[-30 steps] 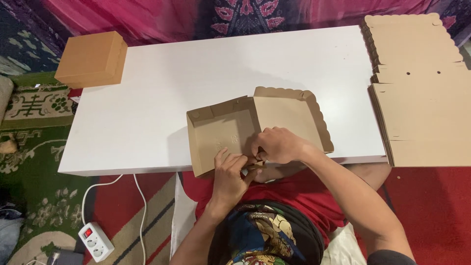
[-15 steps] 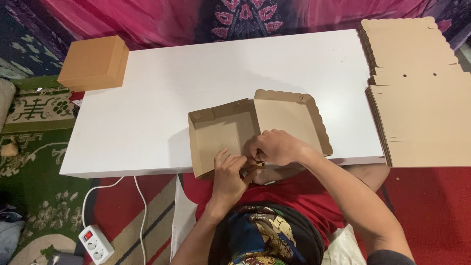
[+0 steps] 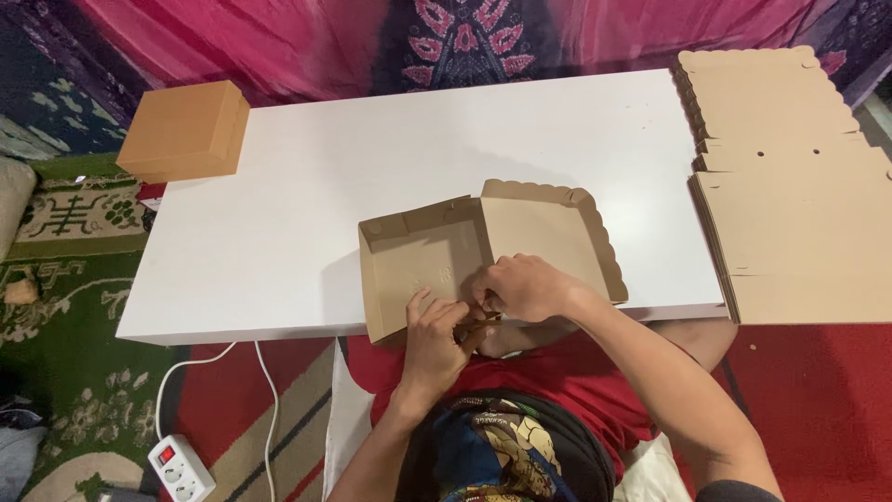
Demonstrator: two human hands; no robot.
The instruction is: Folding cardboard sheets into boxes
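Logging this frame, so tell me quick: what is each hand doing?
Left hand: pressing on the cardboard box near wall.
Right hand: pinching that wall's flap.

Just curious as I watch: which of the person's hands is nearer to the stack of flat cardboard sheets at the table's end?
The right hand. It rests on the half-folded box, on the side toward the flat cardboard stack. The left hand lies farther away.
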